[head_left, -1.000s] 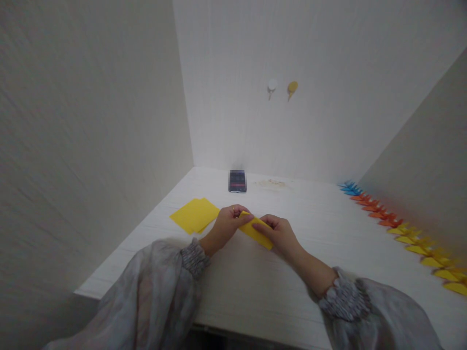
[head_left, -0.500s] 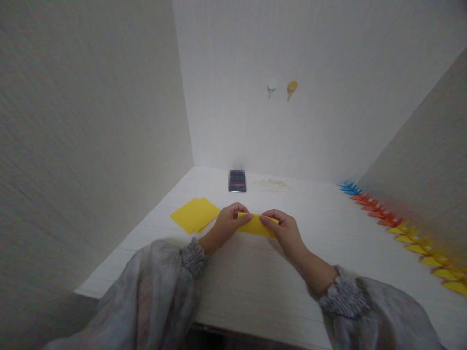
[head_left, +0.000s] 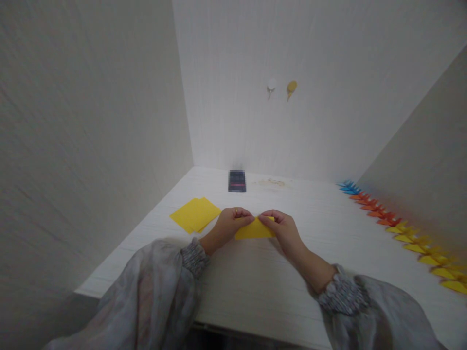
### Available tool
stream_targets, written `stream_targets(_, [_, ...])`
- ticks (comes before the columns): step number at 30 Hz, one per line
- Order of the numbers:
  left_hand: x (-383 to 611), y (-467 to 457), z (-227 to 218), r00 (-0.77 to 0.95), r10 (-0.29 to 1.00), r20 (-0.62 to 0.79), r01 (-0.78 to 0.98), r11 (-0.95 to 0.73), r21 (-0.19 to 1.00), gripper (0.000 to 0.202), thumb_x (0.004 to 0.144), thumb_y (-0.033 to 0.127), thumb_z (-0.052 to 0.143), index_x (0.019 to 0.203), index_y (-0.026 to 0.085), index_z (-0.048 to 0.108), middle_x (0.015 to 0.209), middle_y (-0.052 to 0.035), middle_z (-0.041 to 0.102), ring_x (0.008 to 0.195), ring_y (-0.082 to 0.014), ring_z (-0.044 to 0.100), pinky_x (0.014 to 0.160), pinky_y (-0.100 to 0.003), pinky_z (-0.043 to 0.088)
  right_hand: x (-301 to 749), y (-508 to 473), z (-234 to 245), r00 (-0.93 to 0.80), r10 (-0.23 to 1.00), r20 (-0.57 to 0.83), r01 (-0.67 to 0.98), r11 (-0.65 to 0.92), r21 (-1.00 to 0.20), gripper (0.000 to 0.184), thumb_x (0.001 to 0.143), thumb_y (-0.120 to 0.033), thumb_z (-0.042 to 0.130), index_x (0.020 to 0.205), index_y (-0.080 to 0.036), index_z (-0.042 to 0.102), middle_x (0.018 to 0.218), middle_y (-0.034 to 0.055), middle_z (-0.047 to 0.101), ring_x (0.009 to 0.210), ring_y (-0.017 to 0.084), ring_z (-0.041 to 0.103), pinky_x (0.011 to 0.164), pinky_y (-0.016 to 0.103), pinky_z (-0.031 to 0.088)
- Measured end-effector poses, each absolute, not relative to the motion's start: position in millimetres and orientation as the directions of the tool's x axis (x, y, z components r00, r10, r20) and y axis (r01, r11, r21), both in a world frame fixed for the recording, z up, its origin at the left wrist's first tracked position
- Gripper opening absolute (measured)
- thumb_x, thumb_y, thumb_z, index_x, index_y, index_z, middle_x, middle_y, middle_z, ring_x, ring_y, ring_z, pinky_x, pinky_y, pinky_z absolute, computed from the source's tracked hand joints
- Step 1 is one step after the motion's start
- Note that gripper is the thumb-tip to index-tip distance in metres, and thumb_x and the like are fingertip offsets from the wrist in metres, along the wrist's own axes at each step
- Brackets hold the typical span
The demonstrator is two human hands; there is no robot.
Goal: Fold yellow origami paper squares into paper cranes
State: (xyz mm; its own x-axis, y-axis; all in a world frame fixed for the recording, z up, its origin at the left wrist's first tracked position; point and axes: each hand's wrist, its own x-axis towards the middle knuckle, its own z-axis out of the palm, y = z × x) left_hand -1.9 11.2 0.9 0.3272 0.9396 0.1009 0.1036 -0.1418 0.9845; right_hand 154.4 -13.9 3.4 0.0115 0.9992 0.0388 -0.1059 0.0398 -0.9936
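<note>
A folded yellow paper [head_left: 253,230] is held over the white table [head_left: 255,282], a little in front of me. My left hand [head_left: 228,225] pinches its left top edge. My right hand [head_left: 284,229] pinches its right top edge. The thumbs and forefingers of both hands meet near the paper's upper middle. Both wrists wear gathered grey sleeves.
A stack of flat yellow sheets [head_left: 195,214] lies to the left of my hands. A dark phone [head_left: 237,180] rests near the back wall. Several folded paper pieces, blue [head_left: 349,188], orange [head_left: 377,214] and yellow [head_left: 430,253], line the right wall. Two round hooks [head_left: 281,87] hang on the back wall.
The yellow paper has turned from a slanted strip to level, and now shows a wider face hanging below my fingers. Both hands have drawn slightly closer together at its top.
</note>
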Motion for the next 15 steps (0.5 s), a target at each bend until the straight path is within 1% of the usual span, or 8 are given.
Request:
stream_targets(3, [-2.2, 11.0, 1.0, 0.329, 0.938, 0.109, 0.091, -0.147, 0.985, 0.024, 0.064, 0.036, 0.06, 0.071, 0.014, 0.062, 0.068, -0.0018, 0.061, 0.061, -0.0109, 0.053, 0.056, -0.022, 0.04, 152.7, -15.9, 7.6, 0.019, 1.0, 0.02, -0.166, 0.023, -0.986, 0.018, 0.057, -0.031, 0.068, 0.062, -0.017, 0.06, 0.054, -0.0008, 0.06, 0.048, 0.011, 0.052, 0.048, 0.023, 0.04])
stream_targets(9, [-1.1, 10.7, 2.1, 0.324, 0.944, 0.056, 0.032, -0.07, 0.997, 0.021, 0.061, 0.033, 0.062, 0.069, 0.013, 0.061, 0.065, -0.002, 0.061, 0.058, -0.011, 0.052, 0.054, -0.023, 0.04, 154.3, -14.2, 8.9, 0.04, 0.999, 0.007, -0.177, 0.014, -0.984, 0.017, 0.055, -0.03, 0.069, 0.062, -0.016, 0.061, 0.056, 0.0011, 0.062, 0.05, 0.013, 0.054, 0.05, 0.026, 0.042])
stream_targets(12, [-1.1, 12.1, 0.6, 0.321, 0.946, 0.052, -0.003, -0.053, 0.999, 0.022, 0.062, 0.033, 0.062, 0.07, 0.013, 0.061, 0.066, -0.002, 0.061, 0.058, -0.0111, 0.053, 0.055, -0.023, 0.04, 158.3, -11.1, 6.6, 0.059, 0.998, 0.026, -0.205, 0.038, -0.978, 0.016, 0.056, -0.028, 0.07, 0.063, -0.016, 0.063, 0.057, 0.0009, 0.062, 0.051, 0.013, 0.054, 0.054, 0.027, 0.043])
stream_targets(15, [-1.7, 13.5, 0.0, 0.288, 0.956, 0.062, -0.05, -0.05, 0.998, 0.023, 0.062, 0.034, 0.063, 0.07, 0.013, 0.06, 0.066, -0.0017, 0.061, 0.059, -0.0111, 0.054, 0.057, -0.023, 0.04, 161.0, -9.4, 5.9, 0.06, 0.995, 0.074, -0.241, 0.086, -0.967, 0.015, 0.059, -0.027, 0.069, 0.068, -0.016, 0.064, 0.062, 0.0011, 0.064, 0.057, 0.013, 0.056, 0.059, 0.026, 0.043])
